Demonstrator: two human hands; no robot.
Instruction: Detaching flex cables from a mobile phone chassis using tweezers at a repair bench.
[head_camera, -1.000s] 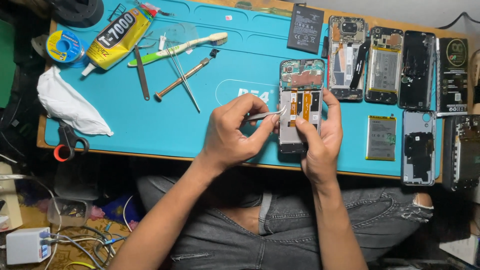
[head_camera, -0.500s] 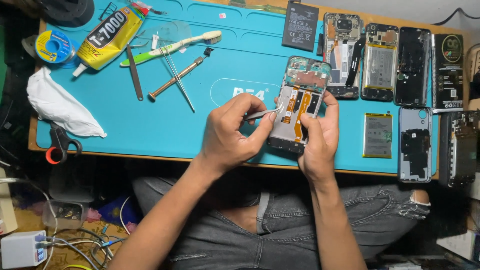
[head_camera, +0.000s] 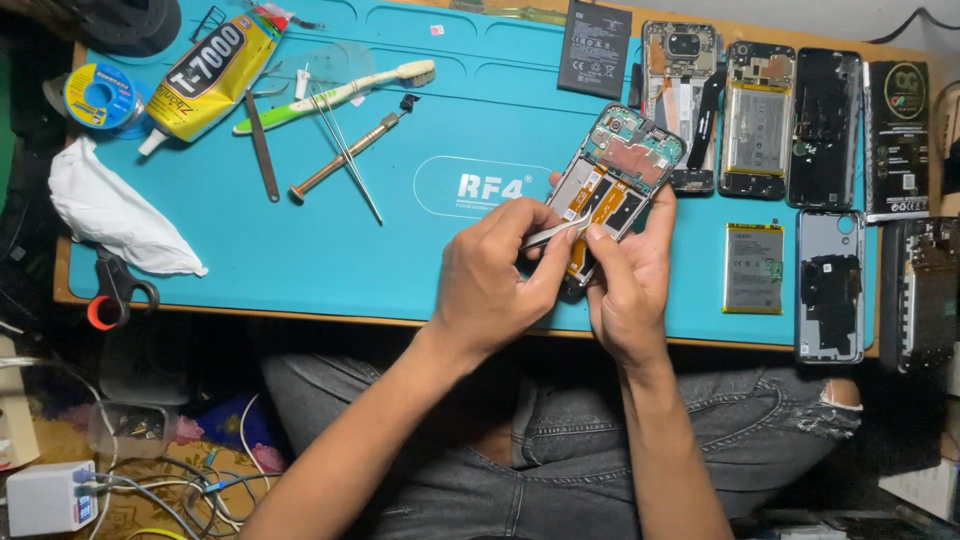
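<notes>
My right hand (head_camera: 628, 292) holds an opened phone (head_camera: 622, 165) with its back cover off, tilted above the teal work mat (head_camera: 380, 260). The phone's green board and orange flex cables are exposed. My left hand (head_camera: 488, 285) pinches metal tweezers (head_camera: 553, 233), whose tips rest on the orange cables in the lower half of the phone. My right thumb presses on the phone next to the tweezer tips.
Several disassembled phones (head_camera: 755, 120), two loose batteries (head_camera: 752, 268) and a back cover (head_camera: 830, 285) lie at the right. A glue tube (head_camera: 200, 75), toothbrush (head_camera: 335, 95), screwdriver (head_camera: 345, 158), solder spool (head_camera: 100, 95), white cloth (head_camera: 115, 215) and cutters (head_camera: 110, 290) lie at the left.
The phone has been raised and turned, so its top now leans to the upper right. Both hands moved with it, and the tweezers stay on the orange cables.
</notes>
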